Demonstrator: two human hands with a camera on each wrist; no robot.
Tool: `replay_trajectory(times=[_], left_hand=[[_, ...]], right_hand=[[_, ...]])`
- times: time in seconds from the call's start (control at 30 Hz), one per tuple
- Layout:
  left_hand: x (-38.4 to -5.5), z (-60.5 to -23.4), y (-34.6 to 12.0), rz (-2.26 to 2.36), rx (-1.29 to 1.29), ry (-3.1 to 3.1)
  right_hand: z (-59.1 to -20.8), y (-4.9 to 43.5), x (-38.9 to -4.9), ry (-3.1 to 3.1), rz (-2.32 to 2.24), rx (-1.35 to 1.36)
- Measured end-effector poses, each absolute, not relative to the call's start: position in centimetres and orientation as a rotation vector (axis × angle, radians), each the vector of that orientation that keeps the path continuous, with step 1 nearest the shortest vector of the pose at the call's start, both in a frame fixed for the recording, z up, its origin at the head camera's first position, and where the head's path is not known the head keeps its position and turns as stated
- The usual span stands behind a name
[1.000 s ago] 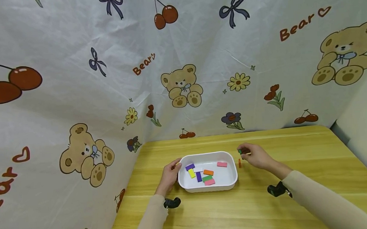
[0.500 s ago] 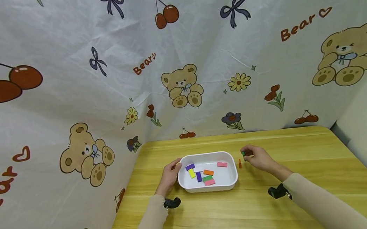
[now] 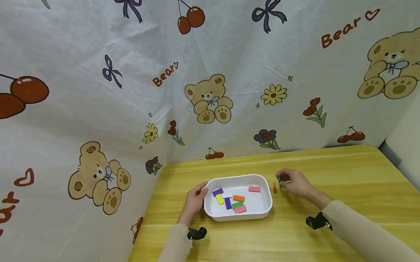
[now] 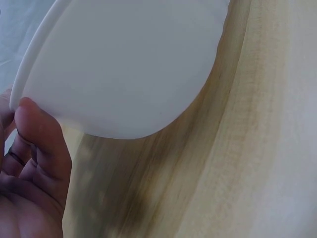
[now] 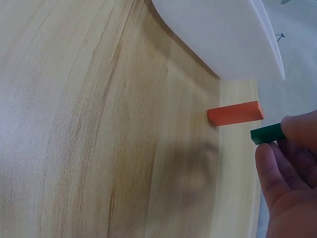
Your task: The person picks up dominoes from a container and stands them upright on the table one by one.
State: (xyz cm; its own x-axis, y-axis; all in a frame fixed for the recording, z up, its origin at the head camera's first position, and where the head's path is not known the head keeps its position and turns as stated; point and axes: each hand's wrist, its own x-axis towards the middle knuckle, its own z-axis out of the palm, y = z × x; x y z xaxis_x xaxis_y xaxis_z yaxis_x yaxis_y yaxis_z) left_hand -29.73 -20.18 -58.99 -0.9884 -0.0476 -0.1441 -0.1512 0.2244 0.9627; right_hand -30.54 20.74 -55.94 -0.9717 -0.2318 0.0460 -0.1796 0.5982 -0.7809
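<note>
My left hand (image 3: 193, 202) holds the left end of a white plastic tray (image 3: 237, 217), its thumb on the outside just under the rim in the left wrist view. Over on the right, a small green block (image 5: 267, 133) is pinched between the thumb and fingers of my right hand (image 3: 295, 182). An orange block (image 5: 236, 113) stands on end on the table between the tray and that hand. In the right wrist view the green block is close beside the orange one, its lower end higher than the orange block's base.
Inside the tray lie several flat blocks, among them a purple block (image 3: 228, 203), a yellow block (image 3: 219, 199) and a pink block (image 3: 254, 189). The wooden table (image 3: 260, 248) meets a patterned cloth (image 3: 242, 65) at its back and left.
My right hand has shifted a little to the right and nearer to me with the green block, which now sits lower beside the orange one. Left hand and tray stay in place.
</note>
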Motion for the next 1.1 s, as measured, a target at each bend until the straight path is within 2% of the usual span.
replay_trajectory(times=[0.6, 1.1], left_hand=[[-29.6, -59.0, -20.2, 1.862, -0.184, 2.416], [-29.7, -59.4, -20.3, 1.862, -0.170, 2.420]], right_hand=[[-57.3, 20.6, -30.4, 2.745, -1.325, -0.231], [-58.2, 20.4, -30.2, 2.743, -1.313, -0.240]])
